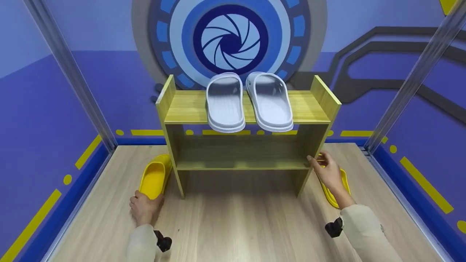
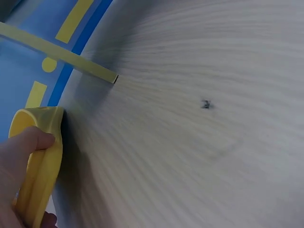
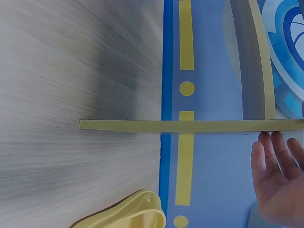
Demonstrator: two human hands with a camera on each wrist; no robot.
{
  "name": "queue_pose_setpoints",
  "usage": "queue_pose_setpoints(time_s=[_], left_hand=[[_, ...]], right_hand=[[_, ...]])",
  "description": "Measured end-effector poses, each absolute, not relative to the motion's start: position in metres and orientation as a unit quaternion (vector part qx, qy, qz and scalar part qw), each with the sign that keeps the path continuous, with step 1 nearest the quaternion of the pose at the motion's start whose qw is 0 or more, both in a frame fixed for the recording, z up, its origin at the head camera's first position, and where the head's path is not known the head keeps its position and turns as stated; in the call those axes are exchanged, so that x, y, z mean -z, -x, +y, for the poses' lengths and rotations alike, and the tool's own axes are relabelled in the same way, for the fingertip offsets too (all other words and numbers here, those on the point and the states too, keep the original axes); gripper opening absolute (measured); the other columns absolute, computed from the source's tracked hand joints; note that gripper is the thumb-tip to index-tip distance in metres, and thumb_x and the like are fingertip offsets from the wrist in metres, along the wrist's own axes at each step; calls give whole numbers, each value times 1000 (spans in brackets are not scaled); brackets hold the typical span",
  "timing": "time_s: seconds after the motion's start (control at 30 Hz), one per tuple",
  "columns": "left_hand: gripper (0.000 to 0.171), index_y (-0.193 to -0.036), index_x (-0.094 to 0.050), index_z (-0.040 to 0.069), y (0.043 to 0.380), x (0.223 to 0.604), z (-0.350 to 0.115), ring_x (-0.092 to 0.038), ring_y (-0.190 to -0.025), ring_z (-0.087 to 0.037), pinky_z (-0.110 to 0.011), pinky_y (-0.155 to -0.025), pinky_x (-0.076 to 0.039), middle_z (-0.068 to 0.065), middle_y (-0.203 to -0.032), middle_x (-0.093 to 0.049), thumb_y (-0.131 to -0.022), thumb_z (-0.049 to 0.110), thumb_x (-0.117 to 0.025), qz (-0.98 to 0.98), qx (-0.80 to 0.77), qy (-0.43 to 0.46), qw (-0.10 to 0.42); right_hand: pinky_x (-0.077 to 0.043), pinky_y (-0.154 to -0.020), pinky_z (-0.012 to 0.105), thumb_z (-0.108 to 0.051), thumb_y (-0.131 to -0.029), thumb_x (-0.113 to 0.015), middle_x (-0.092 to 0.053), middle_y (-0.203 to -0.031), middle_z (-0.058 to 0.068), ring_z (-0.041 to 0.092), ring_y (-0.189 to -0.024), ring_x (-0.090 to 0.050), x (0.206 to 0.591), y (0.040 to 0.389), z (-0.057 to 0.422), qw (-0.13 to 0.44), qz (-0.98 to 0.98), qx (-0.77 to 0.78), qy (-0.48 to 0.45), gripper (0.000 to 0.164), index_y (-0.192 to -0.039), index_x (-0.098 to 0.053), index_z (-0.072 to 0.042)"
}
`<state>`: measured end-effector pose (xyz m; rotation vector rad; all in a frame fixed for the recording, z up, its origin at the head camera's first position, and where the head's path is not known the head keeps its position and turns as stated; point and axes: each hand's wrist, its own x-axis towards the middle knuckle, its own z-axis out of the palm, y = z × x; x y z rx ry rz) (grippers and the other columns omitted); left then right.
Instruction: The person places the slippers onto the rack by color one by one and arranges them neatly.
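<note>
My left hand (image 1: 142,208) grips the near end of a yellow clog (image 1: 151,180), left of the small wooden shoe rack (image 1: 236,167). In the left wrist view the thumb (image 2: 42,138) presses on the clog's side. The rack's right side panel lies between the thumb and fingers of my right hand (image 1: 328,174); in the right wrist view its fingertips (image 3: 264,137) touch the panel's outer face. A second yellow clog (image 1: 346,182) lies on the floor beside the rack, partly hidden by that hand. Two pale grey clogs (image 1: 225,105) sit side by side on the top shelf.
The rack stands on a light wood-grain surface (image 1: 225,225). Behind it rises a blue and purple printed wall (image 1: 109,87), with more panels at both sides. Metal posts (image 1: 72,72) mark the corners. Each wrist carries a black camera mount (image 1: 164,242).
</note>
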<state>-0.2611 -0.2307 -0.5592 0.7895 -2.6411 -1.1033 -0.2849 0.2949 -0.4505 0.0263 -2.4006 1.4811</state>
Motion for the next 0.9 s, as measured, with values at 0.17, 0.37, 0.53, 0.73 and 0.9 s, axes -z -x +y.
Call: queue_pose_setpoints(time_s=[0.17, 0.37, 0.53, 0.73, 0.9], left_hand=[[82, -133, -15, -12, 258, 558, -240, -33, -101, -43, -54, -92, -28, -32, -114, -28, -81, 26, -64, -882, 394, -245, 86], [85, -137, -13, -11, 256, 548, -262, -29, -109, -45, -56, -96, -23, -33, -122, -25, -81, 25, -65, -885, 414, -199, 77], [87, -139, -10, -9, 255, 538, -282, -26, -113, -45, -57, -98, -20, -33, -127, -20, -80, 21, -66, -885, 429, -172, 58], [90, -138, -10, -11, 246, 527, -302, -26, -111, -45, -59, -97, -20, -34, -127, -20, -78, 22, -67, -897, 418, -142, 24], [90, -135, -10, -15, 238, 515, -320, -30, -104, -45, -59, -93, -24, -35, -123, -22, -76, 23, -68, -914, 394, -99, 5]], right_hand=[[-42, -68, 13, -33, -89, -59, -52, -111, 22, 34, -101, -51, 450, 285, 294, 158, -843, -514, -15, 54, -127, -44, 2], [-41, -69, 13, -33, -89, -58, -52, -111, 22, 34, -102, -51, 449, 284, 294, 156, -846, -510, -21, 54, -127, -44, 2], [-42, -68, 13, -33, -89, -58, -52, -111, 22, 34, -102, -51, 449, 285, 296, 155, -845, -511, -14, 53, -126, -44, 2], [-42, -68, 13, -33, -89, -59, -52, -112, 22, 34, -102, -51, 450, 285, 297, 154, -846, -511, -8, 54, -127, -44, 3], [-42, -68, 14, -34, -89, -58, -52, -112, 22, 34, -102, -50, 450, 284, 297, 149, -846, -512, -11, 56, -128, -43, 3]])
